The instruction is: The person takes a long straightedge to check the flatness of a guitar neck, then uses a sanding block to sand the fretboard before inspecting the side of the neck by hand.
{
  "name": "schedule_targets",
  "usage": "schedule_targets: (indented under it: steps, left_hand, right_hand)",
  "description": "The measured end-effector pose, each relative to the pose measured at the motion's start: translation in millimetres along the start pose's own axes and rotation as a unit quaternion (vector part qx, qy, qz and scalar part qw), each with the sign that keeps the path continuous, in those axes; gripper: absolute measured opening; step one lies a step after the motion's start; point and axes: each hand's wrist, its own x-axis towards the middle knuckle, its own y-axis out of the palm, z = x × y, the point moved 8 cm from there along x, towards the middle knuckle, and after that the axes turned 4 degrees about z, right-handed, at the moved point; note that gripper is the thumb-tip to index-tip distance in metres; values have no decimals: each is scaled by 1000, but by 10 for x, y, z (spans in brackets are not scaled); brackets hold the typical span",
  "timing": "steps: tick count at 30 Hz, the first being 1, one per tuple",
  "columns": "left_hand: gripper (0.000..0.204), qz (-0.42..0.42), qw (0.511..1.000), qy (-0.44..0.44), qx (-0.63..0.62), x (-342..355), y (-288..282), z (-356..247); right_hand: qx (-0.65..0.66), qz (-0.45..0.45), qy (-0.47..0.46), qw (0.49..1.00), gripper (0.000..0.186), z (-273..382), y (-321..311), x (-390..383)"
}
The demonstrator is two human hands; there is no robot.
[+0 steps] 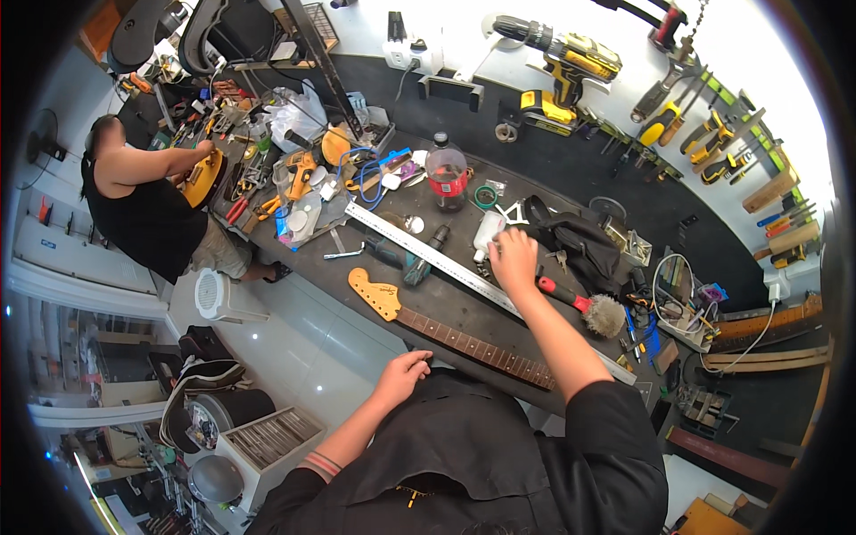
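Observation:
My right hand [514, 263] reaches over the bench with bent, parted fingers, beside a white squeeze bottle [487, 231]. The fingertips are close to the bottle, with no clear grip on it. My left hand [403, 376] is low in front of the bench edge, fingers drawn together; anything small between them cannot be made out. A guitar neck [464, 342] with a pale headstock and dark fretboard lies along the near edge. Behind it a long white ruler [428, 254] runs diagonally under my right forearm. A red-handled round brush [580, 301] lies right of that arm.
A dark cola bottle [446, 178], a green-black drill [426, 259] and a black bag [584, 245] sit on the bench [339, 290]. Tools hang on the wall, including a yellow drill [571, 67]. At left, another person [147, 201] works on a yellow guitar body [207, 181].

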Motion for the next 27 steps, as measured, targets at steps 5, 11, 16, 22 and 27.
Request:
schedule_targets:
  steps: [5, 11, 16, 22, 27]
  left_hand:
    - [31, -7, 1000, 9, -13, -264, -68, -8]
    - [28, -107, 984, -56, -132, -696, -322, 316]
    - [29, -169, 973, -69, -145, -958, -554, 482]
    - [29, -190, 967, -66, -155, -1041, -655, 545]
    - [30, -165, 970, -78, -160, -969, -489, 561]
  right_hand:
    - [-143, 154, 29, 977, 31, -105, 981, 649]
    - [-242, 119, 69, 960, 40, -3, 1436, 715]
    - [-244, 105, 36, 963, 23, 86, 1427, 792]
    - [-183, 140, -7, 973, 24, 48, 1367, 782]
    - [-163, 79, -75, 981, 24, 1, 1230, 567]
